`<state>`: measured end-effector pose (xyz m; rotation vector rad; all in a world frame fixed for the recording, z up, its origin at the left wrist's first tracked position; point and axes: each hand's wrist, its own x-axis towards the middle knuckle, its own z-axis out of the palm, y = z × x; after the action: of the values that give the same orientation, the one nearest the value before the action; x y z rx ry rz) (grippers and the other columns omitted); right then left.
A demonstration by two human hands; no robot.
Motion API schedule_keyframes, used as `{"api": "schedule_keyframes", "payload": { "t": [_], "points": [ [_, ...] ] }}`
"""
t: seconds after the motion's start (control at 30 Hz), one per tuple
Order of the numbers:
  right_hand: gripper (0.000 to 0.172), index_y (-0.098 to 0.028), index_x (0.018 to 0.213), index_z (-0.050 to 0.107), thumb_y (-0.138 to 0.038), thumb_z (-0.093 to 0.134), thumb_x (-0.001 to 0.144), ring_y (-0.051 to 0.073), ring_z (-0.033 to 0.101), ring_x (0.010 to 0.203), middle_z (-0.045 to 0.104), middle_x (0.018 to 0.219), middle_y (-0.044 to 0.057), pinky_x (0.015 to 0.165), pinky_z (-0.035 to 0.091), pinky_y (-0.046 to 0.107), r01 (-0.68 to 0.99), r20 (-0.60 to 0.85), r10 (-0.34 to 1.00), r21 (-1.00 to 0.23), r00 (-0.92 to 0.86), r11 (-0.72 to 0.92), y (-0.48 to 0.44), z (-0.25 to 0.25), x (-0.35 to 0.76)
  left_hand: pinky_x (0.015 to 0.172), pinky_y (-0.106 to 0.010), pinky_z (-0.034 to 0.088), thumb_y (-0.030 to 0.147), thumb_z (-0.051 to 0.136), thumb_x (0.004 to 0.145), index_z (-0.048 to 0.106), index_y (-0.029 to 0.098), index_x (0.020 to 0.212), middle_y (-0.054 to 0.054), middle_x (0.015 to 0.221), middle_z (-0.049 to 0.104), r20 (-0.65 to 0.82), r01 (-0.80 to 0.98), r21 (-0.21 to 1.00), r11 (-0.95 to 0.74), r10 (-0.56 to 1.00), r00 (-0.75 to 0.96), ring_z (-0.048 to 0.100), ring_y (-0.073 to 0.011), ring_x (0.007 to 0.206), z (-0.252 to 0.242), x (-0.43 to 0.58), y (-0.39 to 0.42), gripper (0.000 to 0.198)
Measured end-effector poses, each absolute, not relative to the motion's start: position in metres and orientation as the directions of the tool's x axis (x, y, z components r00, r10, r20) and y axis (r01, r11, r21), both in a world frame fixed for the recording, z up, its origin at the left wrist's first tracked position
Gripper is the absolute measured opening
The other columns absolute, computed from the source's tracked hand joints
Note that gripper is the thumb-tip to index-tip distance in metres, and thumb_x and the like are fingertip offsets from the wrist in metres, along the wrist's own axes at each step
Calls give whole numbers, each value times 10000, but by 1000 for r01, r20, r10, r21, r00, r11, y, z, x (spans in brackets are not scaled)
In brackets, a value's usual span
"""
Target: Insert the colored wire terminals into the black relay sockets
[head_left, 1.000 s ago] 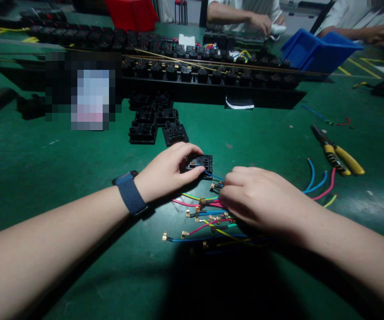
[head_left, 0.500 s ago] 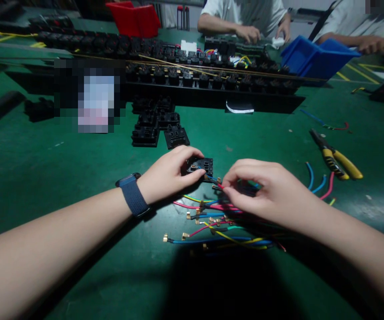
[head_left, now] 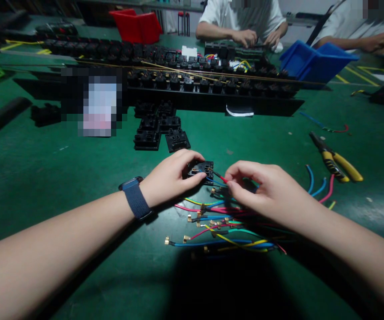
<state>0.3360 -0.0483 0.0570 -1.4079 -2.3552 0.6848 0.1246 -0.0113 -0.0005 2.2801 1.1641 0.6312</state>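
My left hand grips a small black plastic socket housing against the green table, thumb in front and fingers behind. A blue wire runs out of the housing under my thumb. Between the thumb and forefinger of my right hand is a red wire. Its dark-sleeved end reaches the right part of the housing; whether it is seated there I cannot tell. Below my right hand lie several loose coloured wires with brass terminals at their left ends.
Several black housings lie beyond my left hand. Yellow-handled pliers rest at the right. Long black strips with rows of sockets cross the table behind. A blue bin and a red bin stand farther back. Co-workers' hands are across the table.
My right hand has raised the red wire's end slightly, from the housing's lower edge up to its right part. My left hand keeps its hold. The whole view has shifted a little.
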Motion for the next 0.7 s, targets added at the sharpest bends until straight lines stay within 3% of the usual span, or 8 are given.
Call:
{"api": "schedule_keyframes", "payload": {
  "t": [0.4,0.7],
  "points": [
    [97,-189,821,611,-167,516,820,103,546,624,620,688,-18,579,399,211,733,39,905,-572,-424,369,-49,57,338,831,-319,470,399,535,873,560,187,1146,-60,1097,606,172,602,611,-514,829,532,575,-188,961,-1,124,-11,346],
    [124,-192,827,633,-250,523,835,129,544,623,634,702,4,570,362,242,842,91,917,-371,-388,393,-33,40,350,799,-309,466,385,543,869,565,182,1129,-53,1065,605,175,606,608,-513,831,527,565,-180,918,-2,125,-10,331]
  ]
}}
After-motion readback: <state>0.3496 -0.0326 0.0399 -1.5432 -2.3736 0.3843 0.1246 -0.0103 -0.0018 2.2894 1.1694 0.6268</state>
